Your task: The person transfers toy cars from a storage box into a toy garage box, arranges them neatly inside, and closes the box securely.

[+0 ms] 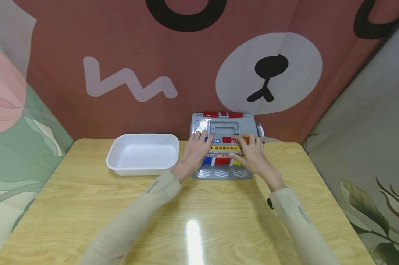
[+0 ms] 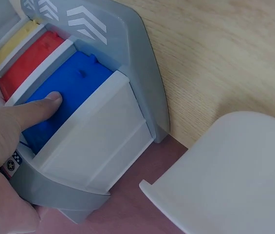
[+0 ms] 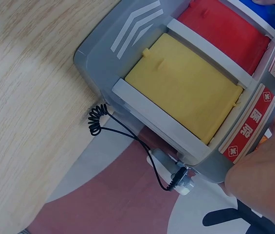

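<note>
A grey toy rescue station stands at the table's back edge. Its front has a blue door, a red door and a yellow door, below a yellow sign. My left hand holds the station's left side; in the left wrist view its thumb lies on the blue door while the other fingers are out of sight. Over the right side, my right hand grips around the front panel by the red hospital sign. Its fingertips are partly hidden.
A white plastic basin stands left of the station on the wooden table. At the station's right side hangs a small white and grey piece on a coiled black cord. A printed curtain hangs behind.
</note>
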The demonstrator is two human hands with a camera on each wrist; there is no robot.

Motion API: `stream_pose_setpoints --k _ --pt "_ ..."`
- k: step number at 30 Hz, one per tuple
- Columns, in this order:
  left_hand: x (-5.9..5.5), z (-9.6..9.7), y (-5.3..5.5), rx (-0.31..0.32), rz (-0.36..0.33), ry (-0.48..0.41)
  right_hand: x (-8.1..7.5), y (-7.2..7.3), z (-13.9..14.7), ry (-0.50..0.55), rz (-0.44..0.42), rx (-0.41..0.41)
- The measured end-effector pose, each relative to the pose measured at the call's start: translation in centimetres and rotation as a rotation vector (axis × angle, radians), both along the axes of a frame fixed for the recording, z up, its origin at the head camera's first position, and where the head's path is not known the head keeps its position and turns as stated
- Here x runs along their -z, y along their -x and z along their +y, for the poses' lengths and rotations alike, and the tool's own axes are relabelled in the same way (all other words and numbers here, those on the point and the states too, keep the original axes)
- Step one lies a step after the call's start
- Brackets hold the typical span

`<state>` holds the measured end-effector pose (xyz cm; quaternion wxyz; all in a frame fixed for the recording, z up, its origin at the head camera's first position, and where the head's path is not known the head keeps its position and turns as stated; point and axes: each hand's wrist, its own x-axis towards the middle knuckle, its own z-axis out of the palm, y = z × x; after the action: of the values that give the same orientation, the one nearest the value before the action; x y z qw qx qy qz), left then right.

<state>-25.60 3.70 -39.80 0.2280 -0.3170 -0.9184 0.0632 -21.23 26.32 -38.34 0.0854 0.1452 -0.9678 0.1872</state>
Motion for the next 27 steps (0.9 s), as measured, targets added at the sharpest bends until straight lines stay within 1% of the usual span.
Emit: stream_pose_setpoints --k 6,9,13,15,17,19,21,24,27 --pt "0.1 0.1 -0.2 -0.004 -0.036 0.008 0.3 -0.4 0.1 0.006 0.003 0.01" --pt "0.1 0.1 -0.3 0.01 -0.041 0.002 0.5 -0.5 0.1 0.001 0.003 0.01" --pt "-0.1 -0.1 -0.2 0.033 -0.033 -0.018 0.5 -0.3 0.0 0.003 0.009 0.009" --pt "-0.3 -0.3 -0.2 0.031 -0.044 -0.03 0.4 -0.1 0.0 0.006 0.012 0.008" --pt "-0.5 -0.4 -0.3 0.025 -0.068 -0.047 0.3 0.1 0.0 0.008 0.014 0.008" --pt "-0.6 -0.5 -0.5 0.021 -0.117 -0.081 0.3 0.2 0.0 0.011 0.014 0.001" --pt "-0.7 -0.6 -0.8 0.021 -0.174 -0.133 0.3 0.3 0.1 0.023 0.015 -0.004" --pt "-0.8 -0.8 -1.2 0.026 -0.243 -0.222 0.2 0.3 0.2 0.05 0.014 -0.01" --pt "-0.8 -1.0 -1.5 0.023 -0.278 -0.279 0.2 0.2 0.2 0.07 0.007 -0.007"
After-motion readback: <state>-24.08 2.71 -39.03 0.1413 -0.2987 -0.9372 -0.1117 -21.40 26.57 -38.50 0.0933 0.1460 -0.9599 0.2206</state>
